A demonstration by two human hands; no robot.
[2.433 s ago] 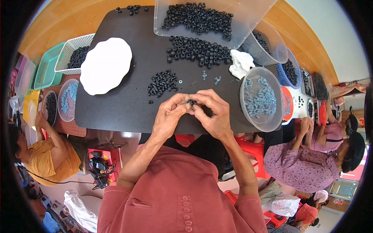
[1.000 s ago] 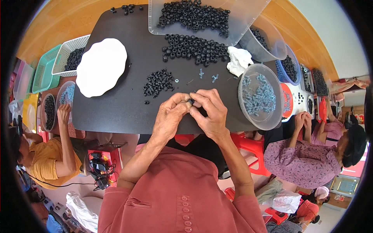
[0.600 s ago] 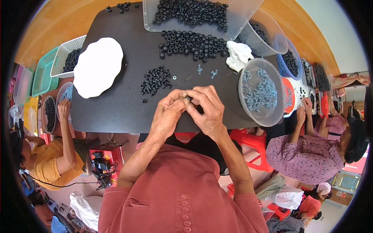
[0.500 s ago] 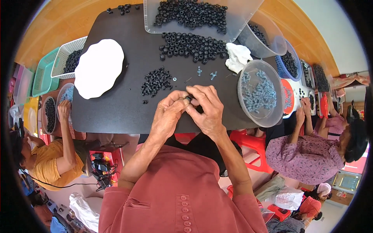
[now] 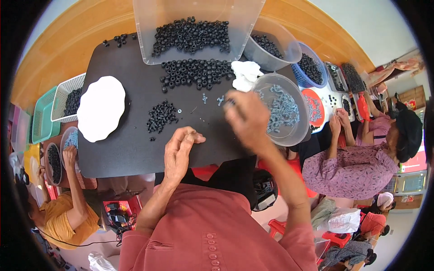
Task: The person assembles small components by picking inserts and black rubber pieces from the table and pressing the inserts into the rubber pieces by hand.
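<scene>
Head view: your left hand [image 5: 178, 153] rests low over the black mat [image 5: 117, 149], its fingers curled close together, and you cannot tell if they pinch anything. Your right hand [image 5: 246, 119] is blurred beside the clear bowl [image 5: 294, 135] of small grey parts; its grip cannot be told. A little heap of black rings [image 5: 161, 116] lies just far-left of your left hand.

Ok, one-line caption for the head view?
Right hand reaches toward small screws on the black mat; left hand rests near its edge.
</scene>
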